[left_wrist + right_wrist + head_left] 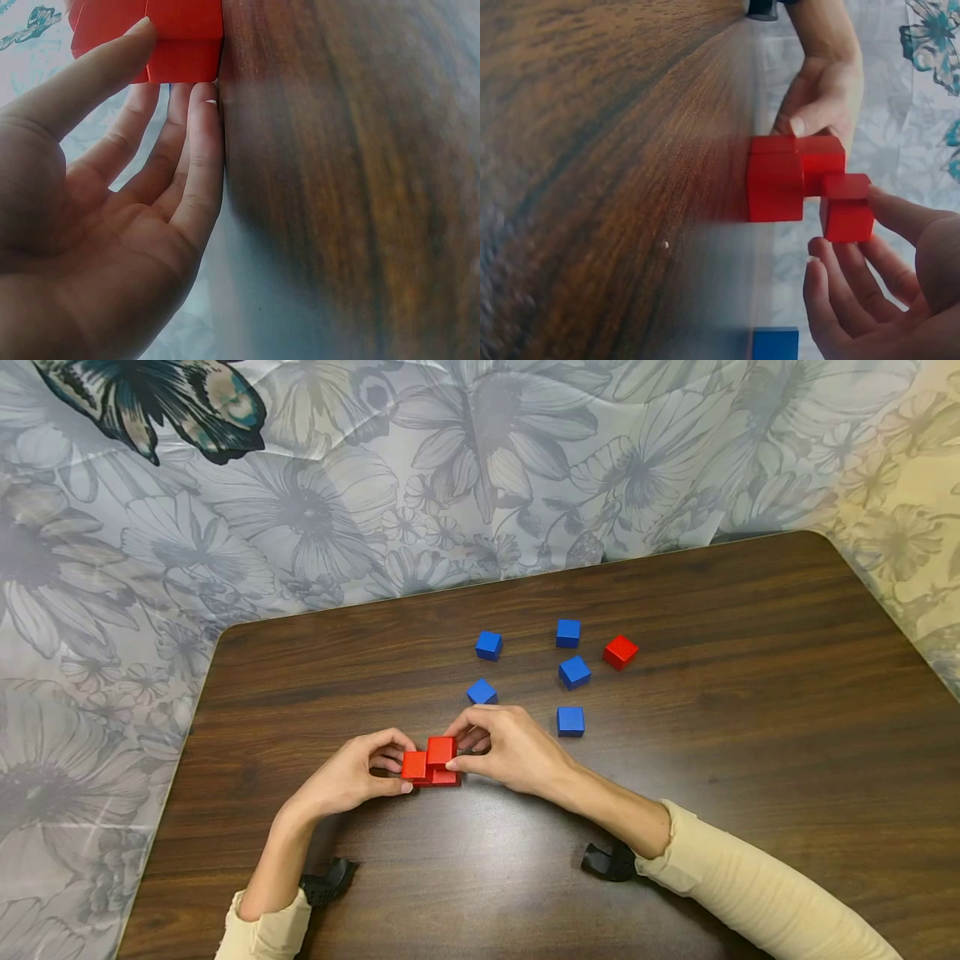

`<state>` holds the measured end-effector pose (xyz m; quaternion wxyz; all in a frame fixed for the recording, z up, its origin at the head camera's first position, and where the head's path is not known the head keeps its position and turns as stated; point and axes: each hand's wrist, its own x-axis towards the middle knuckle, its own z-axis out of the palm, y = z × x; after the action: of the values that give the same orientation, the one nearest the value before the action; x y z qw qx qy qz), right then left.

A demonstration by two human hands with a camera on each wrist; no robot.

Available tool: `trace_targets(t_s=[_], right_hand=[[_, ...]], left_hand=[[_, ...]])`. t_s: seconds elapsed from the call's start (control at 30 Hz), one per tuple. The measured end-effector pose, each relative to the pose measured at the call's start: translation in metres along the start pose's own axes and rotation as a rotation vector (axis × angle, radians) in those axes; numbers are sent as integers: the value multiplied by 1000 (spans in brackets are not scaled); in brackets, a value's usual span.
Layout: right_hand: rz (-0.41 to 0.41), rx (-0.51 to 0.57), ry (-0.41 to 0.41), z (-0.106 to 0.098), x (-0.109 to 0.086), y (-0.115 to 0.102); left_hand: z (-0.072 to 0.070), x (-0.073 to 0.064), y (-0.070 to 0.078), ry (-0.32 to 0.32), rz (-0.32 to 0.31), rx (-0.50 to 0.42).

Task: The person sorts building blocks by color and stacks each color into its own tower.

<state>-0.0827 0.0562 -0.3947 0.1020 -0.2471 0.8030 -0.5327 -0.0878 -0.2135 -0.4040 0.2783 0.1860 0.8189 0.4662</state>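
Low on the table, red cubes (446,778) sit side by side, and another red cube (415,765) rests on top at their left end. My left hand (349,776) holds this left end, its thumb on the near face and its fingers behind. My right hand (517,752) pinches a separate red cube (847,210) between thumb and fingers. The right wrist view shows that cube raised above the lower row, close beside the upper cube. In the left wrist view, the left thumb lies across the seam of the stacked red cubes (184,45).
Several blue cubes (574,672) lie scattered beyond and right of my hands, one blue cube (482,692) just behind the right hand. A loose red cube (620,652) lies at their right. The brown table (750,693) meets a floral cloth (487,460) behind.
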Motion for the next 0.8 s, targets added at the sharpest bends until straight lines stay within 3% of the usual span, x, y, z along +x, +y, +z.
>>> trace_targets(t_s=[0.8], right_hand=[[-45, -46, -16, 7, -1, 5]], left_hand=[[1, -1, -1, -3, -1, 5]])
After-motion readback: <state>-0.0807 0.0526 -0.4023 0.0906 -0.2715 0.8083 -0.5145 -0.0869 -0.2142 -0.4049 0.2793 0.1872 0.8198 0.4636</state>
